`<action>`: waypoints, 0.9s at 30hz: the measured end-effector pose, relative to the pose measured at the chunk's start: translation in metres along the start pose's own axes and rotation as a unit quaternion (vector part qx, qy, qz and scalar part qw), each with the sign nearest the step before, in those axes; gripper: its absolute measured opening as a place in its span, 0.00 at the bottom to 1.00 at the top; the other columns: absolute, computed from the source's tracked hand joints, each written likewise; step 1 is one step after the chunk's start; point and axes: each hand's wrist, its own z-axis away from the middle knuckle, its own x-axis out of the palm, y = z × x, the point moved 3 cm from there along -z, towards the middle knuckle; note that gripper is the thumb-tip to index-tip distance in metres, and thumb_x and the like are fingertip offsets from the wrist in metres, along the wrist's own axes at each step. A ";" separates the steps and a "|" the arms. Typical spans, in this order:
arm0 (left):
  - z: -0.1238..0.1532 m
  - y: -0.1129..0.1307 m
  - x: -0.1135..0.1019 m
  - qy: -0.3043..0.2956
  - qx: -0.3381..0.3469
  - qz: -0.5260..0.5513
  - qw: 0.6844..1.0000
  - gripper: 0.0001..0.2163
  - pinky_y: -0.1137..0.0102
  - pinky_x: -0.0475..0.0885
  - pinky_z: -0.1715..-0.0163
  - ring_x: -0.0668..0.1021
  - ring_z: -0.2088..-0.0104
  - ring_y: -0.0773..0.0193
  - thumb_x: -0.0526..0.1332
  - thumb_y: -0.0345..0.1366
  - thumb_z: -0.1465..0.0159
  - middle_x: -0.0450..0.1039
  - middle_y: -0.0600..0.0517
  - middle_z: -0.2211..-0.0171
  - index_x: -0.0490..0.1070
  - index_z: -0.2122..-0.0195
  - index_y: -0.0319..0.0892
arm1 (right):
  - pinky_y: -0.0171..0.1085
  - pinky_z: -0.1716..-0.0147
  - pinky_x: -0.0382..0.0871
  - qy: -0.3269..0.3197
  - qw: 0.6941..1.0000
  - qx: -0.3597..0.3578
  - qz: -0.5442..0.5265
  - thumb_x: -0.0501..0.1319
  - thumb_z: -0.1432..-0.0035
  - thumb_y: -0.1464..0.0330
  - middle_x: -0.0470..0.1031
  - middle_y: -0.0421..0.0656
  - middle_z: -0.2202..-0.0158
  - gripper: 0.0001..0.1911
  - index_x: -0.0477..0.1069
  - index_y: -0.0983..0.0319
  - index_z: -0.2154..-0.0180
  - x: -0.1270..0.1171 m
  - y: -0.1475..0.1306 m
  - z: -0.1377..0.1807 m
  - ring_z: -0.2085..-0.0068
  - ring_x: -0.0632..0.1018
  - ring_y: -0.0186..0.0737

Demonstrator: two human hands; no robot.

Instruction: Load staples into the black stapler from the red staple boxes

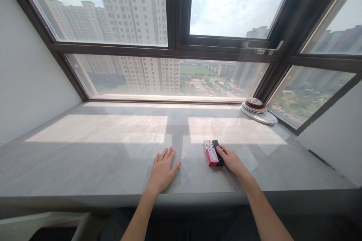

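My left hand (163, 170) lies flat on the grey stone windowsill (93, 158), fingers stretched out and together, holding nothing. My right hand (231, 160) rests on the sill to the right, its fingertips touching a slim black object (218, 152) that lies beside a small red and white box (210, 153). The box and the black object lie side by side, touching, just left of my right fingers. Whether the fingers grip the black object or only touch it is not clear.
A stack of round plates (258, 110) stands at the back right corner of the sill. Large dark-framed windows (175, 47) run along the back, with a latch (261, 50) at the upper right. White walls close both sides. The sill's front edge (181, 197) runs below my wrists.
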 end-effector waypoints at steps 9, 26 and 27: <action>-0.006 0.015 -0.012 0.060 -0.154 0.074 0.984 0.30 0.61 0.67 0.47 0.73 0.44 0.50 0.50 0.55 0.31 0.72 0.43 0.42 0.60 0.34 0.42 | 0.37 0.64 0.66 0.018 0.997 -0.029 0.068 0.45 0.30 0.48 0.80 0.43 0.64 0.23 0.68 0.57 0.56 0.143 -0.062 0.023 0.62 0.80 0.45; -0.023 -0.055 -0.036 0.172 -0.210 0.056 0.961 0.18 0.64 0.69 0.53 0.76 0.54 0.53 0.60 0.46 0.35 0.75 0.46 0.54 0.73 0.48 0.45 | 0.37 0.74 0.64 0.082 0.993 0.066 -0.045 0.53 0.41 0.42 0.75 0.41 0.77 0.26 0.70 0.58 0.62 0.043 -0.005 0.063 0.73 0.76 0.45; -0.024 -0.057 -0.037 0.176 -0.210 0.056 0.960 0.18 0.63 0.68 0.53 0.76 0.54 0.52 0.59 0.47 0.35 0.75 0.45 0.54 0.74 0.49 0.44 | 0.37 0.74 0.64 0.081 0.994 0.066 -0.043 0.53 0.41 0.42 0.74 0.40 0.77 0.26 0.70 0.58 0.62 0.043 -0.008 0.064 0.73 0.76 0.45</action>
